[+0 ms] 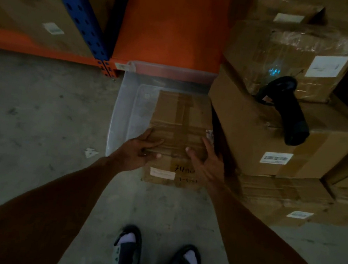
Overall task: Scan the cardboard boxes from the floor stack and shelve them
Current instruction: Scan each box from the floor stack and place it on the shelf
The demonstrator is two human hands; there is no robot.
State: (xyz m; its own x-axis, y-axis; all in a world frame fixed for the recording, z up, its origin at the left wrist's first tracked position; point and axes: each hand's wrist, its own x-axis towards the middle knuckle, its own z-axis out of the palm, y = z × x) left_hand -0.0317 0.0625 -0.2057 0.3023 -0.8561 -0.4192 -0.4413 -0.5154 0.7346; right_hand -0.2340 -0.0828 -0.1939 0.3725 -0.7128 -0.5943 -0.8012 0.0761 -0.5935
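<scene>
A taped cardboard box (181, 117) with a white label and handwritten numbers on its near face sits between my hands, over a clear plastic bin (122, 106). My left hand (141, 151) grips its near left corner, fingers on top and thumb on the front face. My right hand (207, 162) holds the near right edge, thumb on top and fingers down the side. A black handheld scanner (288, 111) lies on the floor stack of boxes (253, 132) to the right.
An orange shelf beam (47, 51) and a blue upright (80, 12) run across the back left, with boxes stored behind them. The stack at right is several labelled cartons high. Bare concrete floor (40, 116) lies to the left. My sandalled feet (154, 260) stand below.
</scene>
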